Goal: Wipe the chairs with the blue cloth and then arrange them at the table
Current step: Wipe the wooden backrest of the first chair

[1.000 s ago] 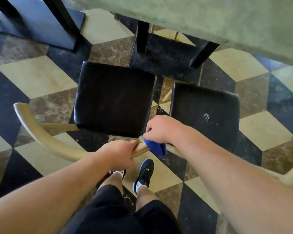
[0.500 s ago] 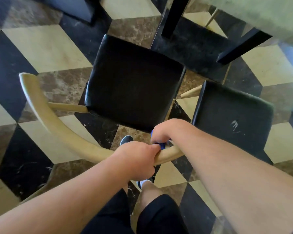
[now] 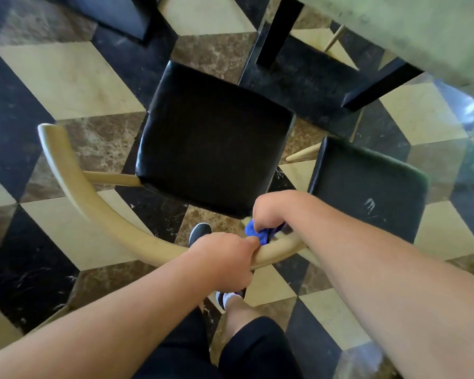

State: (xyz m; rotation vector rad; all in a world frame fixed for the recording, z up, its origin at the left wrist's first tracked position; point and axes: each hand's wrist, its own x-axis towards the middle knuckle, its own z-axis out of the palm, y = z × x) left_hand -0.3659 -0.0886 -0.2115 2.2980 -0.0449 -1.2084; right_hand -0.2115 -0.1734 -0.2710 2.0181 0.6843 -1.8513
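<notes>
A chair with a black padded seat (image 3: 214, 140) and a curved pale wooden backrest (image 3: 93, 203) stands in front of me. My left hand (image 3: 225, 258) is wrapped around the backrest rail. My right hand (image 3: 274, 212) grips the same rail just to the right, with the crumpled blue cloth (image 3: 257, 233) bunched under its fingers. A second chair with a black seat (image 3: 367, 187), marked by a small white scuff, stands to the right, partly under my right forearm. The pale green table (image 3: 427, 31) fills the top right corner.
Black table legs (image 3: 277, 31) stand beyond the chairs on the tiled floor of cream, brown and black diamonds. A dark block (image 3: 115, 15) sits at the top left. My legs and a dark shoe (image 3: 200, 233) are below the backrest.
The chair has shifted forward and to the right, toward the table. My two hands have come closer together on the backrest. More of the cloth shows now than half a second ago.
</notes>
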